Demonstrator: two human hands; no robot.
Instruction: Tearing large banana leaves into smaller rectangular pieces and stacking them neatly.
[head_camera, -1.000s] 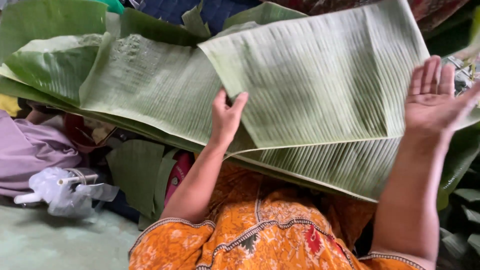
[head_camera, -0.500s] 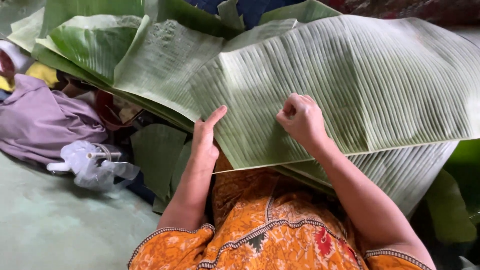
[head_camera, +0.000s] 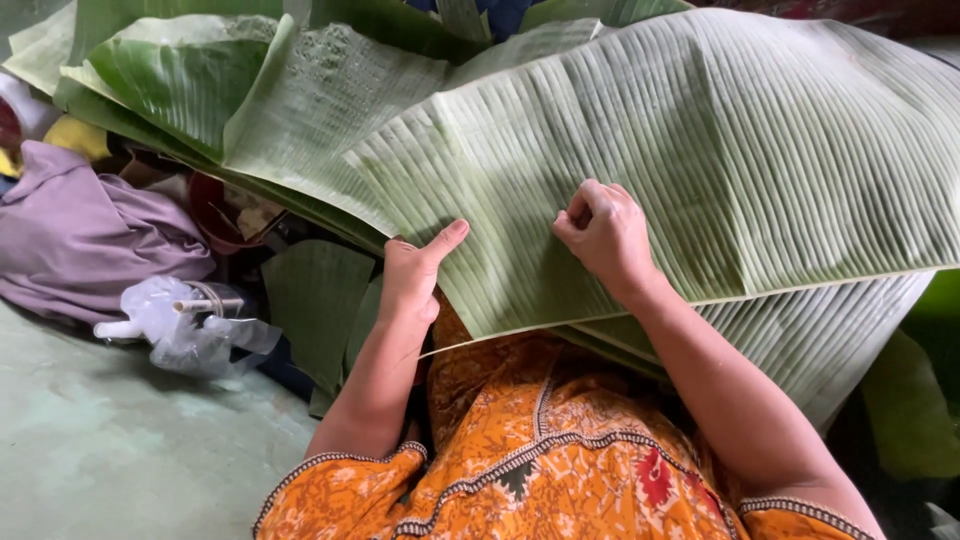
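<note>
A large pale green banana leaf (head_camera: 700, 160) lies across my lap, ribbed side up, on top of other leaves (head_camera: 840, 320). My left hand (head_camera: 415, 275) grips its near left edge, thumb on top and fingers under the leaf. My right hand (head_camera: 605, 235) rests on the leaf's surface about a hand's width to the right, its fingers curled and pinching the leaf.
More banana leaves (head_camera: 170, 70) are piled at the back left. A purple cloth (head_camera: 80, 240) and a crumpled clear plastic bag (head_camera: 180, 320) lie on the green floor (head_camera: 110, 450) to my left. Dark green leaf pieces (head_camera: 315, 300) lie under the stack.
My right hand came in from the far right edge to the middle of the top leaf and curled its fingers. The left hand stayed at the near edge. The view shifted.
</note>
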